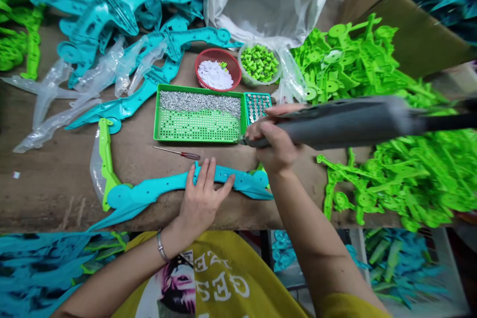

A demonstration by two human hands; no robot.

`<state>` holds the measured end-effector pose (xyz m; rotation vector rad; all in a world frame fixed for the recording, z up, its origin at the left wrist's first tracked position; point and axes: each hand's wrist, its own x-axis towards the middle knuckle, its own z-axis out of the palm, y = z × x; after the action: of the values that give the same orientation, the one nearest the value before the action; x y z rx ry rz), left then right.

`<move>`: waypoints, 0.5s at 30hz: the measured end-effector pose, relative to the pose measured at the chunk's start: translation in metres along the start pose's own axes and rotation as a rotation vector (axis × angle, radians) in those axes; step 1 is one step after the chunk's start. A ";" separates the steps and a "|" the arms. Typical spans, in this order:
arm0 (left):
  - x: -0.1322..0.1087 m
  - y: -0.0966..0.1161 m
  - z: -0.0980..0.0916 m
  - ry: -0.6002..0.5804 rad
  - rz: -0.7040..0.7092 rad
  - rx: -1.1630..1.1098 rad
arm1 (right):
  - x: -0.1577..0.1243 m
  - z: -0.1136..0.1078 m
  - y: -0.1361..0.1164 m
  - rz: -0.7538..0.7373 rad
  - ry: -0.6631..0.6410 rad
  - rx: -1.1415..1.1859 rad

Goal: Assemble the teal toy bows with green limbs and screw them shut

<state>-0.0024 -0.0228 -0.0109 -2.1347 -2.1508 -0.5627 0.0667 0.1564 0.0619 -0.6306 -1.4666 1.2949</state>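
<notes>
My left hand (203, 196) lies flat with fingers spread on a long blue plastic part (156, 191) near the table's front edge. A green plastic arm (106, 164) joins the blue part at its left end. My right hand (278, 141) is wrapped around the front of a dark grey electric screwdriver (343, 121), held level, its body slightly blurred. The tool's tip is over the right front corner of a green perforated tray (197, 126) with many small metal screws (201, 103) at its back. A small screwdriver (190, 155) with a red handle lies between tray and blue part.
Behind the tray stand a red basket (199, 67) of white pieces and a bowl (244, 72) of small green parts. A teal tray (258, 107) of round metal pieces adjoins it. Blue parts (112, 5) pile up at back left, green parts (402, 179) at right.
</notes>
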 end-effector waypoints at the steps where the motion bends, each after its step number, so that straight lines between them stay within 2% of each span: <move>1: 0.000 0.000 0.000 0.000 -0.001 -0.002 | -0.005 -0.003 -0.011 -0.016 -0.006 0.019; 4: 0.000 0.000 0.001 -0.005 0.011 0.003 | -0.028 -0.013 -0.038 -0.040 -0.029 0.048; 6: 0.000 0.000 0.001 -0.004 0.021 0.013 | -0.046 -0.019 -0.045 -0.012 -0.029 0.039; 10: 0.001 0.000 0.001 0.018 0.025 0.044 | -0.070 -0.026 -0.038 0.051 0.008 0.040; 15: 0.002 -0.001 -0.001 0.024 0.034 0.046 | -0.079 -0.030 -0.024 0.085 -0.016 0.016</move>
<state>-0.0033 -0.0211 -0.0093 -2.1247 -2.0902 -0.5280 0.1261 0.0918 0.0526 -0.6795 -1.4539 1.3787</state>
